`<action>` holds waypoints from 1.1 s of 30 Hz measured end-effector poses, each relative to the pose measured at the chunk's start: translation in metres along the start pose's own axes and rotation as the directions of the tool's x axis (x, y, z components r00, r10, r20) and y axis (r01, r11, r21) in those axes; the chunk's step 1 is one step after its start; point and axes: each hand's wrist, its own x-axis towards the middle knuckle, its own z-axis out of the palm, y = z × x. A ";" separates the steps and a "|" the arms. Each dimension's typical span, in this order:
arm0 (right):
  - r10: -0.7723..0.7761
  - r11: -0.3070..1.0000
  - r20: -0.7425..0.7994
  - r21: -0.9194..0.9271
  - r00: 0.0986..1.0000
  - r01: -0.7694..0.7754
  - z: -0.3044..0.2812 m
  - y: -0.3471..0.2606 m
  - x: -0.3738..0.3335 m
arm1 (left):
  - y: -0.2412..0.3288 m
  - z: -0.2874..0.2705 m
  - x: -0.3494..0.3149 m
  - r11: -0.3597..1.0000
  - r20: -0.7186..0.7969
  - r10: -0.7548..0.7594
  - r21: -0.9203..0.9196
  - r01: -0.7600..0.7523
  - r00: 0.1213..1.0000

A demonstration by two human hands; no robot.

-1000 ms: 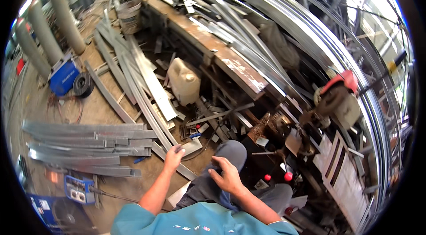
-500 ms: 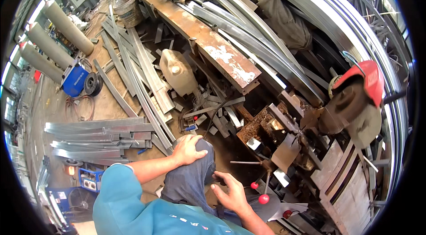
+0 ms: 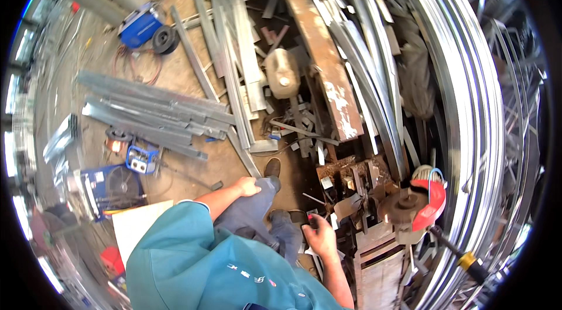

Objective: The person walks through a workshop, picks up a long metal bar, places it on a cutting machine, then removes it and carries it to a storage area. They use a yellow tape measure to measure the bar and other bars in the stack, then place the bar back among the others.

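My left hand (image 3: 249, 186) rests on the knee of my blue-grey trousers (image 3: 249, 210), its fingers laid over the cloth and holding nothing. Beside the machine's vise (image 3: 351, 199), my right hand (image 3: 321, 237) is closed at a red ball knob (image 3: 311, 218) on a lever handle. Just right of the vise is a cut-off saw with a dark round disc (image 3: 404, 207) under a red guard (image 3: 434, 204). The saw's handle (image 3: 468, 262) has a yellow band and points to the lower right. My fingers partly cover the knob.
Long metal profiles (image 3: 158, 114) lie stacked on the left floor. A rusty beam (image 3: 322, 46) runs away from the saw, with a plastic jerrycan (image 3: 283, 73) beside it. Scrap offcuts lie below the jerrycan. Blue machines (image 3: 142, 25) and a slotted metal table (image 3: 380, 263) flank me.
My right hand has gone from hanging open near the red knobs to closing at one. My left hand stays on the knee. The view has turned, and my feet now show.
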 end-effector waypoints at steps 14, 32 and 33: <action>-0.204 0.909 0.108 -0.349 0.973 0.229 -0.026 -0.168 0.164 | -0.223 -0.069 -0.198 0.750 -0.468 -0.562 -0.637 0.181 0.682; -0.356 0.629 0.436 -0.542 0.826 0.557 0.115 -0.400 0.463 | -0.184 0.210 -0.230 -0.747 0.306 -0.604 -0.539 -0.389 0.736; -0.354 0.628 0.427 -0.551 0.832 0.550 0.121 -0.409 0.483 | -0.193 0.185 -0.208 -0.722 0.171 -0.625 -0.500 -0.479 0.762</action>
